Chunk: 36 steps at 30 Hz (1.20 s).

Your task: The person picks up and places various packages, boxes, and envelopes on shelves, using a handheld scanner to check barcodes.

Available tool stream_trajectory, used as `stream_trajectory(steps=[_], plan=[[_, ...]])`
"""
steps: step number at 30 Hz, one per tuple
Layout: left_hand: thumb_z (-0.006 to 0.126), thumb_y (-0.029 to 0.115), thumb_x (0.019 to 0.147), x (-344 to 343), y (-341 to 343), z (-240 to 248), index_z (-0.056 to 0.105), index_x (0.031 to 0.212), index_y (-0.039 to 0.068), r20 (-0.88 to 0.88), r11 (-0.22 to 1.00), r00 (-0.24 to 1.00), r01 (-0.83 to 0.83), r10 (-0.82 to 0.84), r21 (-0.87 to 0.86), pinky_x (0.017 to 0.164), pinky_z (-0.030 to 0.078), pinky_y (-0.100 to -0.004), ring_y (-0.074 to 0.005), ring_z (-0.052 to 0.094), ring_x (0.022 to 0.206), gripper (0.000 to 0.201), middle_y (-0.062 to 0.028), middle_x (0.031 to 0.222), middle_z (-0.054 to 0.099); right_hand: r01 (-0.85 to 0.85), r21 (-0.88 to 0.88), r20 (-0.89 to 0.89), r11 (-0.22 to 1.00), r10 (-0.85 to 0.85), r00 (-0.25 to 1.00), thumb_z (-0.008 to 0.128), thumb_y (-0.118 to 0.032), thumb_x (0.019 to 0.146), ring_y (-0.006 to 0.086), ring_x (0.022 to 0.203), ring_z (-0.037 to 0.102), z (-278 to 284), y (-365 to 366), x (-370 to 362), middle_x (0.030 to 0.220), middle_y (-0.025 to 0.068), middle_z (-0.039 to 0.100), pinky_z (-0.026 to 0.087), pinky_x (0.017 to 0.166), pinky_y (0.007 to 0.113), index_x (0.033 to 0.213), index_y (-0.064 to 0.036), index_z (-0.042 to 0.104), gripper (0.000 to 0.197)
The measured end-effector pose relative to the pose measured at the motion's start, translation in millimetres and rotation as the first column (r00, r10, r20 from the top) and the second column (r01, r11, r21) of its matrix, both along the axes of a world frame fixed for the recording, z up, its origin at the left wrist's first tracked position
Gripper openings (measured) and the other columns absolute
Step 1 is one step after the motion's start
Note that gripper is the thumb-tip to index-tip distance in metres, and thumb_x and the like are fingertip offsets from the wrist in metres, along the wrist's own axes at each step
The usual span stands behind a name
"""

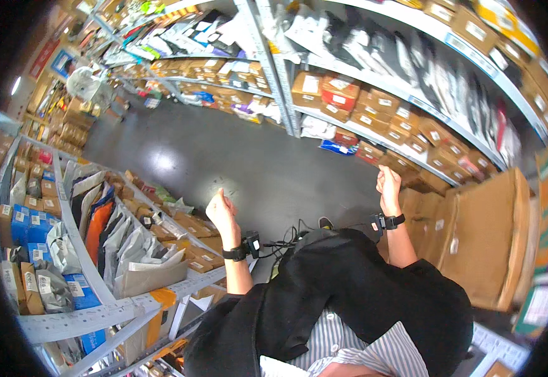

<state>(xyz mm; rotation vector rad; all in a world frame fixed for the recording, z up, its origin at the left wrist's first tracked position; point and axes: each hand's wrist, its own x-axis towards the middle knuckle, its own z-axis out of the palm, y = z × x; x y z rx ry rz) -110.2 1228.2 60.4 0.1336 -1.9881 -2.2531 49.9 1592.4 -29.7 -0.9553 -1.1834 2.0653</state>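
Note:
My left hand (223,217) is raised above the grey floor, its fingers curled into a fist with nothing showing in it. The shelf of parcels on the left is the nearest thing to it. On the other side, my right hand (388,186) is also held up and closed, with no object visible in it. It is in front of the lower shelf of boxes, near the large cardboard boxes. Each wrist wears a black strap with a small device, the left device (251,244) and the right device (377,222). Neither hand appears to touch anything.
Left, a metal rack (98,314) holds bagged parcels and blue boxes. Ahead and right, a long rack (280,75) bears grey bags and cardboard boxes. Large cardboard boxes (487,232) stand at my right. Black cables (280,243) hang before me. A fan (88,85) stands far left.

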Motion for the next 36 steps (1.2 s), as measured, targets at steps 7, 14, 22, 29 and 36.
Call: stream_trajectory(steps=[7,14,22,29,36], plan=[[0.054,0.020,0.092,-98.8,3.2,1.2,0.039,0.056,0.011,0.097,0.984,0.979,-0.178,0.179,-0.009,0.040,0.025,-0.0269,-0.0098,0.029,0.038,0.041,0.0006,0.044,0.034,-0.308,0.119,-0.001,0.944,0.310,0.951,0.060,-0.025,0.088,0.0026,0.039,0.030,28.4,9.9,-214.9,0.048,-0.0080,0.036,0.021,0.039,0.021,0.061,-0.0082,0.053,0.033],[0.054,0.019,0.092,-238.9,-37.0,-14.8,0.036,0.051,0.011,0.144,0.919,0.914,-0.391,0.379,0.061,0.037,0.024,-0.0279,-0.0119,0.030,0.035,0.045,-0.0005,0.043,0.034,-0.393,0.371,0.150,0.842,0.363,0.920,0.058,-0.026,0.087,0.0058,0.040,0.038,-31.6,-1.3,-402.1,0.047,-0.0032,0.043,0.027,0.039,0.022,0.058,-0.0084,0.055,0.034],[0.052,0.019,0.094,-393.4,-108.5,7.9,0.039,0.055,0.010,0.031,0.890,0.895,-0.445,0.445,0.098,0.042,0.026,-0.0269,-0.0100,0.030,0.040,0.041,0.0002,0.046,0.036,-0.415,0.143,0.039,0.899,0.414,0.910,0.058,-0.021,0.089,0.0052,0.036,0.030,0.6,-75.5,-592.2,0.045,-0.0058,0.036,0.022,0.036,0.023,0.062,-0.0082,0.054,0.030],[0.053,0.018,0.094,-494.9,-178.7,3.4,0.040,0.053,0.011,0.089,0.817,0.825,-0.565,0.558,0.114,0.038,0.024,-0.0246,-0.0077,0.031,0.037,0.044,0.0010,0.044,0.037,-0.602,0.130,0.139,0.788,0.587,0.798,0.058,-0.022,0.089,0.0045,0.036,0.029,38.4,-176.4,-767.6,0.045,-0.0068,0.033,0.023,0.037,0.023,0.062,-0.0100,0.049,0.030],[0.053,0.019,0.094,-641.7,-244.5,16.1,0.040,0.053,0.011,0.102,0.695,0.693,-0.719,0.713,0.026,0.039,0.023,-0.0245,-0.0075,0.031,0.037,0.044,0.0017,0.044,0.037,-0.740,0.051,0.163,0.671,0.725,0.669,0.055,-0.023,0.090,0.0041,0.036,0.026,19.7,-257.7,-955.7,0.046,-0.0072,0.032,0.020,0.037,0.022,0.065,-0.0091,0.050,0.030]])
